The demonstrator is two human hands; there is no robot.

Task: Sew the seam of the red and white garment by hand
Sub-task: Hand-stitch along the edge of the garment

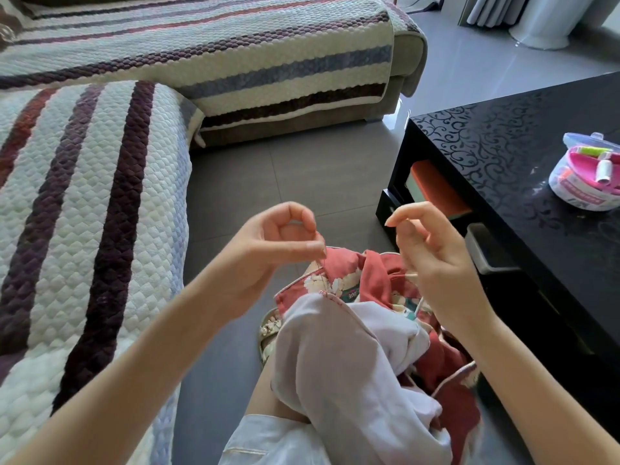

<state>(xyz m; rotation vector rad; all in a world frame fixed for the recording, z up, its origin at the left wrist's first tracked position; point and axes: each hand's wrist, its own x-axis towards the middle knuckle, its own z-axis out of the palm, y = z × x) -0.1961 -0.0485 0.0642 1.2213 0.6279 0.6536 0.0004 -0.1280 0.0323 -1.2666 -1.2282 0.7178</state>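
Note:
The red and white garment (349, 347) lies bunched over my knee, white lining up, red floral cloth showing at its far edge. My left hand (268, 260) is raised just above that far edge, thumb and forefinger pinching a thin thread (320, 273) that runs down to the seam. My right hand (432, 260) hovers over the right side of the garment, fingers curled, pinching a thin pale thread near its fingertips. A needle is too small to make out.
A black patterned coffee table (503, 156) stands at the right, with an open sewing kit box (587, 176) of thread spools on it. A striped quilted sofa (84, 203) fills the left and back. Grey tiled floor (285, 182) lies between. A sandalled foot (268, 330) shows below the garment.

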